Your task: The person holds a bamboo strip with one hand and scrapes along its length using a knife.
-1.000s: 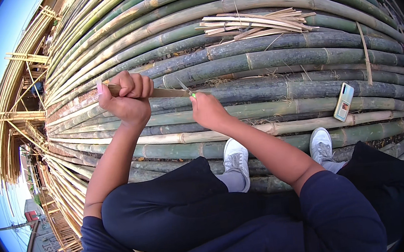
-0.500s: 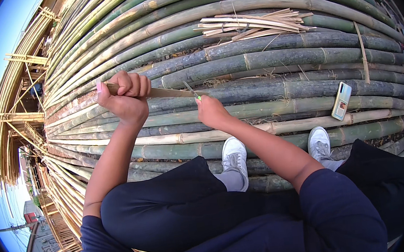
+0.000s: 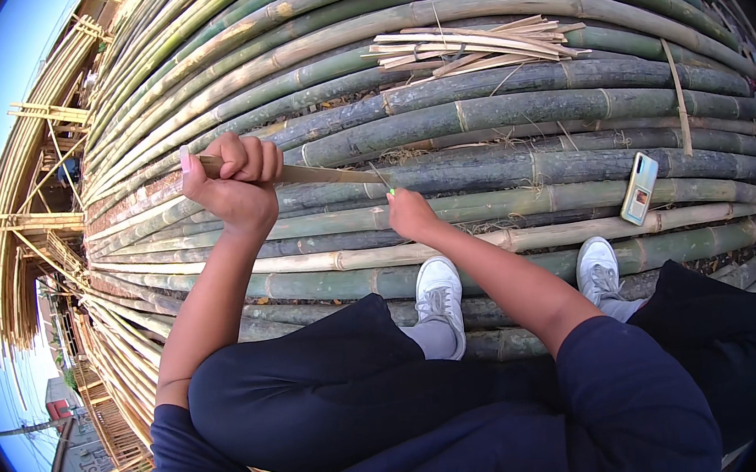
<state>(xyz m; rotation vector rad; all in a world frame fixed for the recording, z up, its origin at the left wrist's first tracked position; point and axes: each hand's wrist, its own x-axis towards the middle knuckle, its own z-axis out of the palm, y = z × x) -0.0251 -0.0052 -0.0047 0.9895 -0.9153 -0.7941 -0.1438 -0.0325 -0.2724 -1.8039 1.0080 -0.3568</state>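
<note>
A flat bamboo strip [image 3: 325, 174] is gripped at its left end by my left hand [image 3: 236, 184], fingers wrapped in a fist. The strip slants slightly down to the right, above the poles. My right hand [image 3: 413, 215] is closed around a small knife [image 3: 379, 175] with a thin blade and a bit of bright green at the grip. The blade points up and left and lies across the strip near its right end; whether it cuts in, I cannot tell. Most of the knife's handle is hidden by my fingers.
Long green bamboo poles [image 3: 492, 265] lie side by side beneath and around me. A pile of split bamboo strips [image 3: 478, 46] rests on them ahead. A phone [image 3: 638, 189] lies at the right, near my white shoe [image 3: 597, 266]. Stacked poles [image 3: 13, 228] stand on a rack at far left.
My right hand and the knife have slid a little to the right along the strip, toward its far end. My left hand has stayed in place.
</note>
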